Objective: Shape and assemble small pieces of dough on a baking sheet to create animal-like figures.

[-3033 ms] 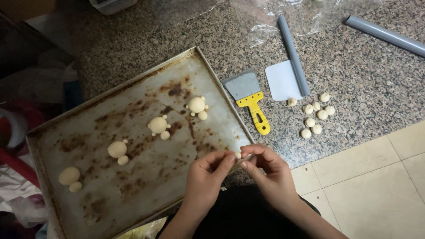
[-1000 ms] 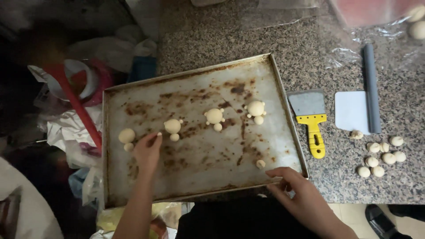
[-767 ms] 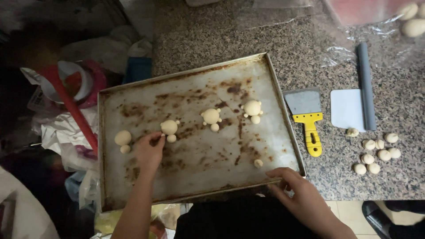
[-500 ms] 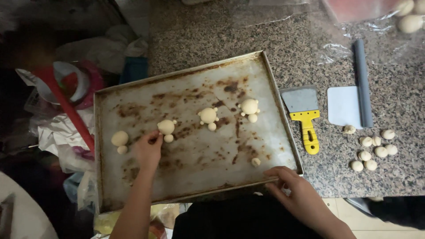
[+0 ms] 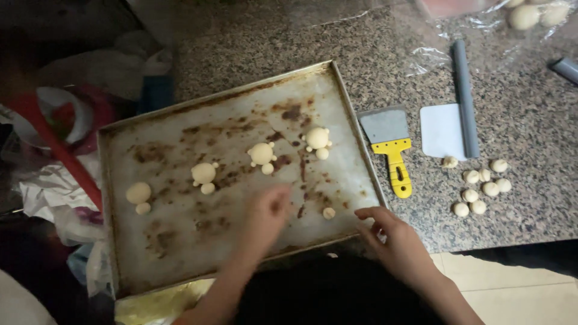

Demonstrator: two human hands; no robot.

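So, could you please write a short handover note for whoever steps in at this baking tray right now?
Left hand: empty, blurred, over the baking tray, near the loose small dough ball.
Right hand: empty, fingers at the tray's near right corner.
On the tray: four dough figures in a row, each a large ball with a smaller one against it.
On the granite counter: a cluster of small dough balls, a yellow-handled scraper, a white scraper, a grey rod.
Done: four figures set.
Left: the loose ball and the cluster remain unplaced.
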